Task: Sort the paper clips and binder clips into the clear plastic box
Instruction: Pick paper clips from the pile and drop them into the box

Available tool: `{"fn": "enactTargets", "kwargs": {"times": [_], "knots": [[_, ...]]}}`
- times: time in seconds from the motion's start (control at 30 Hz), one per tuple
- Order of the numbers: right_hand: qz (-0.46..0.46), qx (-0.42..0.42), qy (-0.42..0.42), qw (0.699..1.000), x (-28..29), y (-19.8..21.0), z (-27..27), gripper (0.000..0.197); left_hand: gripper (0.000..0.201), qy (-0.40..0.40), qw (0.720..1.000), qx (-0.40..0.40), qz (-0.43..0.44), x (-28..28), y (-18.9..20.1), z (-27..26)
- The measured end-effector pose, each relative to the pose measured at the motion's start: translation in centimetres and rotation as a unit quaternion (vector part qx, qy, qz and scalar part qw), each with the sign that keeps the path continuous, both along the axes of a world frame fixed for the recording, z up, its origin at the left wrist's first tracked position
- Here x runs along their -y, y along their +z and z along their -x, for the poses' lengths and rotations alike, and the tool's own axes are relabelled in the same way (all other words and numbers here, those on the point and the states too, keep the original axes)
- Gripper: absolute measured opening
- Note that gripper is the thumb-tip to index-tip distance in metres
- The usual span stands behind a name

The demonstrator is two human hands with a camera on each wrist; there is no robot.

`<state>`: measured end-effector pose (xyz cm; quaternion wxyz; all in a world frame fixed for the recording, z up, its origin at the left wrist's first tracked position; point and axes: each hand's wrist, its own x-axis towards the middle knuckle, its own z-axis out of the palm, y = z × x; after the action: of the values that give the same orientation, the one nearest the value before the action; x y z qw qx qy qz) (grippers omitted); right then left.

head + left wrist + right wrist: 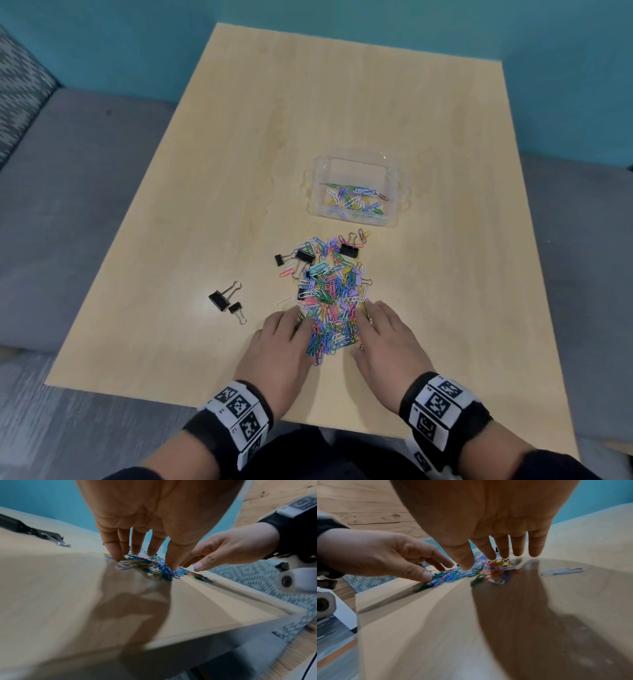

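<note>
Wooden pale bench (239,154) fills the frame. Clear plastic box (394,178) sits centre-right, some clips inside. Below it, the colourful wire paper clip pile (334,301) looks light and slippery; scoop from both sides. Left hand (279,346) and right hand (385,339) flank it, fingers straight, holding nothing. Black metal binder clips (219,300) lie left.

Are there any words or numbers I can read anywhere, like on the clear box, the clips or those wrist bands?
No readable words or numbers.
Black-and-white wrist bands: square code patterns only; tiny marks beside them, too small to read.
Clear plastic box: no label visible.
Black binder clips and coloured paper clips: no print visible.
</note>
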<state>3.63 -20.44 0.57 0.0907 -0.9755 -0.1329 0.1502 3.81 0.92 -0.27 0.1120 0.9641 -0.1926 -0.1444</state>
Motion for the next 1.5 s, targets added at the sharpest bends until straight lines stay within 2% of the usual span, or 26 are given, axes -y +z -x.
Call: {"fn": "enactTargets", "kwargs": {"times": [0.13, 0.33, 0.4, 0.5, 0.6, 0.73, 0.93, 1.0, 1.17, 1.27, 1.33, 1.4, 1.5], "knots": [[0.013, 0.013, 0.031, 0.999, 0.2, -0.3, -0.6, 0.067, 0.070, -0.018, 1.000, 0.006, -0.023, 0.3, 0.1, -0.4], [0.009, -0.026, 0.047, 0.999, 0.7, -0.1, 1.1, 0.060, 0.058, -0.042, 0.999, 0.022, -0.024, -0.3, -0.2, 0.1], [0.000, -0.034, 0.003, 0.999, 1.3, 0.2, 1.7, 0.057, 0.061, -0.001, 1.000, 0.006, -0.013, -1.0, -0.1, 0.5], [0.006, -0.077, -0.078, 0.994, 1.7, 1.2, 2.3, 0.066, 0.078, 0.065, 0.998, -0.023, 0.000, -1.3, 0.4, 0.9], [-0.002, -0.107, -0.054, 0.993, 0.5, 1.3, 1.9, 0.074, 0.082, 0.058, 0.998, -0.030, 0.007, -0.3, 0.3, 0.6], [-0.023, -0.084, -0.020, 0.996, -2.3, 0.5, -0.2, 0.071, 0.068, 0.052, 0.998, -0.032, 0.026, 1.7, 0.3, -0.8], [-0.012, -0.038, 0.012, 0.999, -3.2, -0.1, -2.2, 0.052, 0.022, 0.041, 0.999, -0.023, 0.025, 2.6, -0.1, -2.8], [-0.013, -0.039, 0.022, 0.999, -2.9, 0.2, -2.4, 0.045, 0.023, 0.029, 0.999, -0.020, 0.016, 2.3, -0.5, -3.2], [-0.025, -0.069, 0.012, 0.997, -2.1, 0.7, -2.8, 0.043, 0.030, 0.029, 0.999, -0.035, 0.017, 2.0, -0.3, -3.6], [-0.043, -0.087, -0.009, 0.995, -1.6, 0.7, -3.1, 0.038, 0.022, 0.050, 0.997, -0.054, 0.038, 1.7, -0.1, -3.6], [-0.071, -0.086, -0.036, 0.993, -1.2, 0.8, -3.3, 0.024, 0.012, 0.071, 0.993, -0.062, 0.065, 1.6, 0.2, -3.8], [-0.092, -0.110, -0.061, 0.988, -0.7, 1.2, -3.7, 0.007, 0.010, 0.092, 0.988, -0.082, 0.091, 1.6, 0.8, -4.1], [-0.151, -0.144, -0.099, 0.973, 0.2, 1.7, -4.1, 0.001, 0.011, 0.125, 0.979, -0.107, 0.120, 1.2, 1.3, -4.6]]}}
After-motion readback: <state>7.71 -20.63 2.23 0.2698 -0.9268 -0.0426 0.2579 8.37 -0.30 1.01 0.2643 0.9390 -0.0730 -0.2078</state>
